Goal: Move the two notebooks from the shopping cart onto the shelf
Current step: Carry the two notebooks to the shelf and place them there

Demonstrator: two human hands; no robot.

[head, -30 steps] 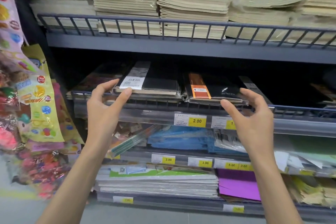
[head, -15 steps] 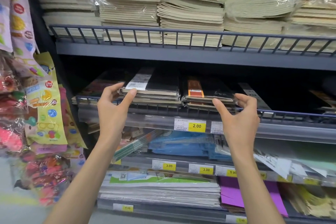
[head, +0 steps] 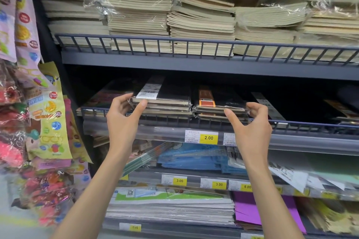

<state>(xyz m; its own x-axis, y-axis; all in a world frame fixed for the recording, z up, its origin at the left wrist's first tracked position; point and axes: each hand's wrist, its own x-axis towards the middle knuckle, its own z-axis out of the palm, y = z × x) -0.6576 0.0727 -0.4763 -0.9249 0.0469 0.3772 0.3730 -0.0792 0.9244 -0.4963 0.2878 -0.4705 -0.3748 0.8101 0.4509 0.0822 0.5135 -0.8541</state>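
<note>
I see the left hand (head: 124, 122) pinch a corner of the white-band notebook (head: 171, 95), and the right hand (head: 252, 130) pinch the orange-band notebook (head: 219, 99). Both books lie side by side (touching) on piles on the middle shelf (head: 310, 140).
</note>
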